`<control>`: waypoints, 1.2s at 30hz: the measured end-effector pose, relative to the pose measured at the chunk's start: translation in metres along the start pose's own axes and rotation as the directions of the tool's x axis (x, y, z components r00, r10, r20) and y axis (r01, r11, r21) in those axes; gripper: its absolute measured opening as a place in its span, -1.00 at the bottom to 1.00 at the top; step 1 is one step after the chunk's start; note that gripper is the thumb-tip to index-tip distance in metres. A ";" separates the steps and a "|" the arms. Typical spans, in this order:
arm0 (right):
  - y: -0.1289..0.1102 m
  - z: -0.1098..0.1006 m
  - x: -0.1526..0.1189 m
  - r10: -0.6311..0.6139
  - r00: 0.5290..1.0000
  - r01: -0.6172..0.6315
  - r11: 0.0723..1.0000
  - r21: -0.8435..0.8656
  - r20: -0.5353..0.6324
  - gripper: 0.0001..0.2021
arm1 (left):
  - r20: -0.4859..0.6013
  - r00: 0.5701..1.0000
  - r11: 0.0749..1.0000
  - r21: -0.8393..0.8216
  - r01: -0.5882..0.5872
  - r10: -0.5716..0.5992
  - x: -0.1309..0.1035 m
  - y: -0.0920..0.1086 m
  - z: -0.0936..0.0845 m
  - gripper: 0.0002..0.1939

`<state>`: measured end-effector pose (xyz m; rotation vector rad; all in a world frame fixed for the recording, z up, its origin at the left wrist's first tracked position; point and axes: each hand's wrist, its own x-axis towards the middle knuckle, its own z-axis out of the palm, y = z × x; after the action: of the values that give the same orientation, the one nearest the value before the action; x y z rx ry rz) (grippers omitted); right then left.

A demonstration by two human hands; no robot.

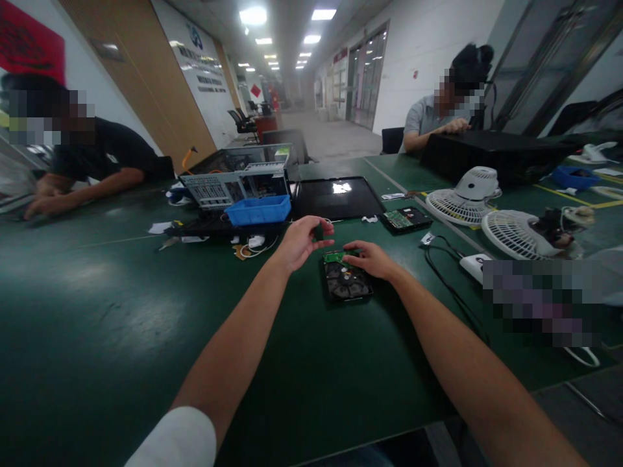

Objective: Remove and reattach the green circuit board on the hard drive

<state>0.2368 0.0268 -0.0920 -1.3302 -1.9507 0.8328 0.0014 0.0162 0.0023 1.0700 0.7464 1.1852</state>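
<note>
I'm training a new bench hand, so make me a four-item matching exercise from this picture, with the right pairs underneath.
Things:
1. blue tray
2. hard drive
3. black panel
4. left hand

Places and states:
A. lying flat, with a bright reflection on it
B. raised, fingers curved
C. on the table, at the right hand
D. in front of the open computer case

Right pairs: 1-D, 2-C, 3-A, 4-B

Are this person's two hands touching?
Apart: the head view shows a small gap, with green table behind it, between the left hand and right hand.
</note>
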 end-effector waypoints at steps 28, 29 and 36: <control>-0.005 -0.001 -0.002 -0.020 0.999 0.019 1.000 -0.020 -0.027 -0.48 | -0.020 1.000 0.926 0.377 -0.006 0.015 -0.006 0.011 -0.006 -0.67; -0.005 -0.001 -0.002 -0.022 0.999 0.021 1.000 -0.022 -0.029 -0.48 | -0.028 1.000 0.922 0.388 -0.002 0.014 -0.006 0.011 -0.006 -0.68; -0.006 -0.003 -0.002 0.001 1.000 -0.001 0.999 -0.045 -0.005 -0.46 | -0.124 0.990 0.876 0.481 0.002 0.065 -0.001 0.008 -0.009 -0.75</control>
<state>0.2364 0.0237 -0.0861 -1.3583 -1.9755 0.7892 -0.0097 0.0181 0.0061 1.4234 1.1776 1.1343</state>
